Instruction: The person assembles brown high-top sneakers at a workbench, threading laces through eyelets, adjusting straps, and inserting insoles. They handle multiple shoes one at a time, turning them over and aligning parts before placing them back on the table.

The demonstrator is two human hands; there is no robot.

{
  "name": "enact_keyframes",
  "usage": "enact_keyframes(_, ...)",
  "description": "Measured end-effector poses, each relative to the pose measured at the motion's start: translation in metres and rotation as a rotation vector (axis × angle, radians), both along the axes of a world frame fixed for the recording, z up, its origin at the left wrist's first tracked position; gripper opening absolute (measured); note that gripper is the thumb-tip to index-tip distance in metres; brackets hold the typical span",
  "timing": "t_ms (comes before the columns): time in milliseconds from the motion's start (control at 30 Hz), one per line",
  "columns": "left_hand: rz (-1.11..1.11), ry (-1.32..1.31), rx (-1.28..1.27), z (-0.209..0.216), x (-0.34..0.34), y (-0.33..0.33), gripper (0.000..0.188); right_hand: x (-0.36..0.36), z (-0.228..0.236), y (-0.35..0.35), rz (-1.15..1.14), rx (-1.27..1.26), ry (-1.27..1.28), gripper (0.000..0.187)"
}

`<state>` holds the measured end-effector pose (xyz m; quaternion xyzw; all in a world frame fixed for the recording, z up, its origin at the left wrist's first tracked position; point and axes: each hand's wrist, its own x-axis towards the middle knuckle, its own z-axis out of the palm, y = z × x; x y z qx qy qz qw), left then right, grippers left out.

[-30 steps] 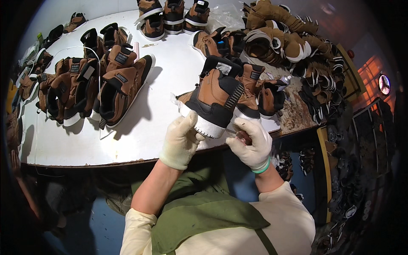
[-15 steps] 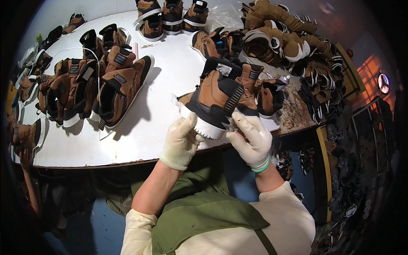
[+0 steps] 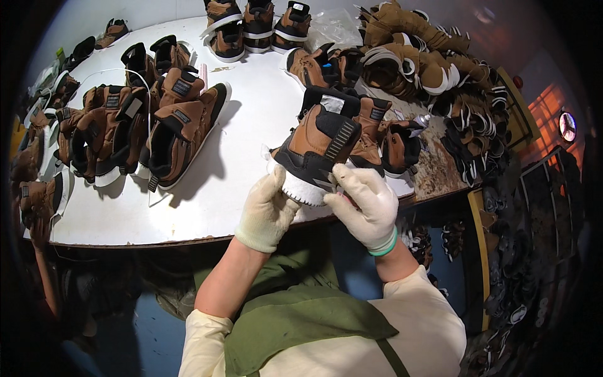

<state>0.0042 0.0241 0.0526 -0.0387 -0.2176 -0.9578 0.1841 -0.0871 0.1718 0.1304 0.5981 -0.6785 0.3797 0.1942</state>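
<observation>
A brown and black high-top shoe (image 3: 314,141) with a white sole is held tilted above the table's near edge, its sole toward me. My left hand (image 3: 267,207), in a cream knit glove, is closed on the sole at the toe end. My right hand (image 3: 367,207), gloved alike with a green cuff edge, has its thumb and fingers bent together against the side of the shoe, by grey pointed marks. Whether something small sits between those fingertips is hidden. A bit of clear film (image 3: 266,152) sticks out at the shoe's left. Just behind stands another brown shoe (image 3: 369,135).
On the white table (image 3: 251,125), a row of brown shoes (image 3: 173,141) stands at left, and more shoes (image 3: 257,25) at the back. Tan shoes (image 3: 433,63) are piled at right. At far left, another person's hand (image 3: 41,231) is at a shoe (image 3: 39,200).
My right hand has moved slightly left along the shoe's side, and the shoe has tilted a little. At far left, another shoe has come into view near the other person's hand.
</observation>
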Motion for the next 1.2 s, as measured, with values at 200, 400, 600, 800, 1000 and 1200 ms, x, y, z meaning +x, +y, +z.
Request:
enact_keyframes(200,-0.016,-0.001,0.045,-0.004,0.0,-0.002,0.046,0.002,0.001,-0.001,-0.02,0.013,0.014,0.048)
enact_keyframes(400,-0.006,0.03,0.098,-0.011,-0.001,-0.004,0.045,0.001,-0.011,0.002,0.002,-0.029,-0.198,0.038)
enact_keyframes(600,0.061,0.078,0.033,-0.022,0.001,-0.011,0.045,0.007,-0.039,0.012,0.214,-0.22,-1.42,0.033)
enact_keyframes(800,0.05,0.089,0.207,-0.019,0.001,-0.021,0.048,0.003,-0.095,0.008,0.672,-0.322,-1.903,0.04)
enact_keyframes(1000,-0.027,0.131,0.402,-0.023,0.012,-0.041,0.034,0.037,-0.093,-0.044,0.876,-0.426,-2.054,0.039)
enact_keyframes(1200,-0.009,0.093,0.445,-0.018,0.028,-0.065,0.027,0.059,-0.062,-0.083,0.536,-0.509,-2.456,0.029)
